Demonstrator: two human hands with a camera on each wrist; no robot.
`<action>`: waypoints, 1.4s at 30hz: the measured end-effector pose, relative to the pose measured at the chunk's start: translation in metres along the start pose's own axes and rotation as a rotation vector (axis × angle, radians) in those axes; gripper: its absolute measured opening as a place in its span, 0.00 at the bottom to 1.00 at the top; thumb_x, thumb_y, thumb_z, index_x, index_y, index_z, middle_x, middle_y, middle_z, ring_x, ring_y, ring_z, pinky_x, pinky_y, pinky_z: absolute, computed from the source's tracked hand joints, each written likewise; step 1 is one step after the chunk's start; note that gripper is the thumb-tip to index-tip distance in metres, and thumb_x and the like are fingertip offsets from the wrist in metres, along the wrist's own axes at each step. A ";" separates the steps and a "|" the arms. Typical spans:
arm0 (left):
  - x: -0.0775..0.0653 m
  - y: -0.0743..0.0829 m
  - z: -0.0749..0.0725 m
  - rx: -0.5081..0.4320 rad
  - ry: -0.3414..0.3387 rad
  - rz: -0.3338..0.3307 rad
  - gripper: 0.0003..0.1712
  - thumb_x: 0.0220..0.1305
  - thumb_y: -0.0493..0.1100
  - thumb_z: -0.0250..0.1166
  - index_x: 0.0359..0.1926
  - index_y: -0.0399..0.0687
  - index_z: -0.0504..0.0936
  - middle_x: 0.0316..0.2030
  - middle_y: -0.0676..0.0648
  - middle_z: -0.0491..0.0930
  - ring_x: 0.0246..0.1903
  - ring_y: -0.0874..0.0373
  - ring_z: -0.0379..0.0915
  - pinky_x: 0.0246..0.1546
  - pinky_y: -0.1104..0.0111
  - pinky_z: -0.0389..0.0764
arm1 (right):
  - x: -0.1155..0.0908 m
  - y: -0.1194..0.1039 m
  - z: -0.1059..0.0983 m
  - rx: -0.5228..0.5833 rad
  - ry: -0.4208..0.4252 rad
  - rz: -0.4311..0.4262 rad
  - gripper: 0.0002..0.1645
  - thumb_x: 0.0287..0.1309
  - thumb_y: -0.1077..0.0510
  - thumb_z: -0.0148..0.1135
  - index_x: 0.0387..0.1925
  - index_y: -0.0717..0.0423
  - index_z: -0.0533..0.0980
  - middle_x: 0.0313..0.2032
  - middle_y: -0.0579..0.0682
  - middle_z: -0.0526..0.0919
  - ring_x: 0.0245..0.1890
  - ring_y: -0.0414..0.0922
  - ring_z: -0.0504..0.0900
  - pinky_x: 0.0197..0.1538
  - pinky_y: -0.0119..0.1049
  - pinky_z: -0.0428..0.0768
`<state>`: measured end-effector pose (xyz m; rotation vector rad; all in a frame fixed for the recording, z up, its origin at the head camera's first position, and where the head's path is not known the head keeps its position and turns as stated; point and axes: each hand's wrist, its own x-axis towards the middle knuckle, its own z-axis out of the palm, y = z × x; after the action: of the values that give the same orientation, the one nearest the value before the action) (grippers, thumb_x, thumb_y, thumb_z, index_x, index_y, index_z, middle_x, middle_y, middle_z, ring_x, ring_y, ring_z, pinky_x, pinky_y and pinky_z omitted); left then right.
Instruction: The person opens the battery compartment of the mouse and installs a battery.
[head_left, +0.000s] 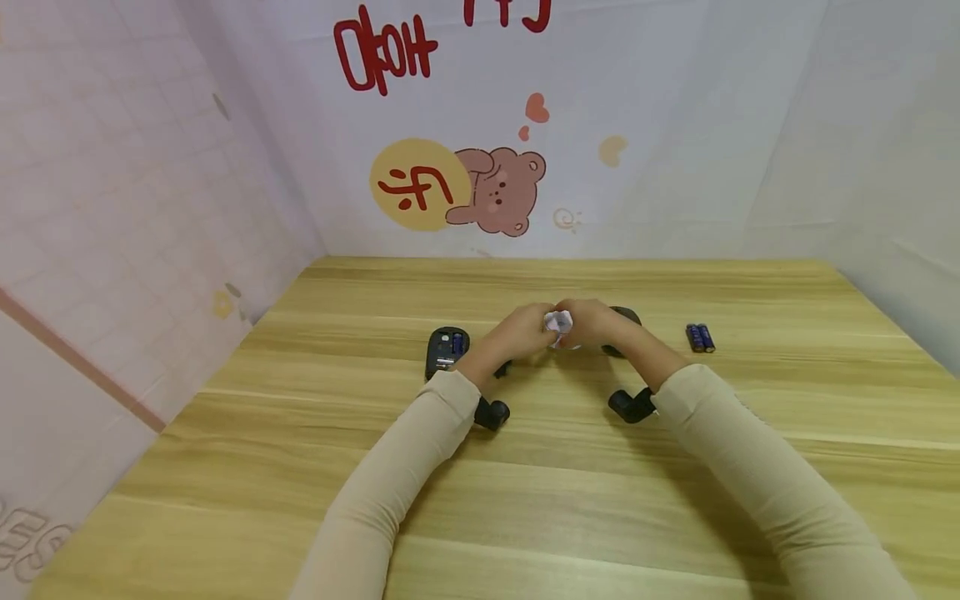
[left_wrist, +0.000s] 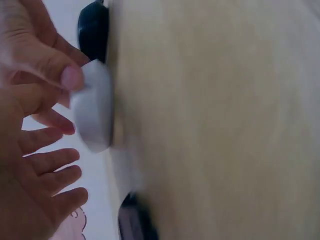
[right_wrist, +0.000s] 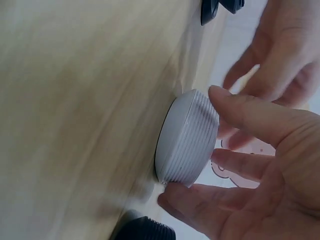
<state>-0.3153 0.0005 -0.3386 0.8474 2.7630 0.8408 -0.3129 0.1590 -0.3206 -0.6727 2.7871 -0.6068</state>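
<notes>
My right hand [right_wrist: 270,155] pinches a white, rounded object with a ridged face [right_wrist: 187,140] between thumb and fingers, close over the wooden table. About the size of a computer mouse, it shows a smooth pale side [left_wrist: 94,107] in the left wrist view. My left hand [left_wrist: 45,175] is right beside it, its fingers spread and extended. Both hands meet around the white object in the head view. Left of them lies a black computer mouse [head_left: 438,343], underside up, with a blue battery in its opened compartment. Behind the right wrist sits another dark rounded object [head_left: 627,315], partly hidden.
Two blue batteries [head_left: 701,337] lie side by side on the right of the wooden table [head_left: 525,508]. Black cylindrical parts [head_left: 492,414] show beside both forearms. A white printed cloth [head_left: 637,200] stands behind the table, with cloth at the sides too.
</notes>
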 end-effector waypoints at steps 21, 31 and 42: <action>0.007 0.010 0.006 0.127 -0.079 -0.068 0.23 0.65 0.35 0.58 0.60 0.38 0.70 0.46 0.44 0.78 0.36 0.56 0.72 0.34 0.71 0.72 | 0.000 0.000 0.009 -0.084 0.030 0.005 0.40 0.46 0.65 0.70 0.60 0.71 0.63 0.52 0.68 0.73 0.53 0.63 0.70 0.54 0.53 0.72; 0.001 0.014 0.000 0.162 0.049 -0.061 0.18 0.59 0.34 0.64 0.51 0.38 0.78 0.44 0.45 0.81 0.40 0.56 0.75 0.42 0.69 0.76 | -0.005 0.004 -0.001 0.038 0.011 -0.001 0.38 0.51 0.62 0.64 0.63 0.69 0.63 0.53 0.67 0.73 0.46 0.56 0.72 0.47 0.47 0.74; -0.003 0.010 -0.025 -0.001 0.113 -0.100 0.18 0.60 0.34 0.63 0.52 0.35 0.77 0.44 0.41 0.81 0.36 0.54 0.76 0.39 0.67 0.78 | -0.011 -0.004 -0.016 0.329 0.234 -0.007 0.22 0.59 0.68 0.58 0.56 0.68 0.70 0.52 0.67 0.74 0.43 0.56 0.79 0.40 0.41 0.80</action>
<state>-0.3143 -0.0059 -0.3124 0.6744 2.8739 0.8973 -0.3065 0.1664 -0.3039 -0.5733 2.7883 -1.1822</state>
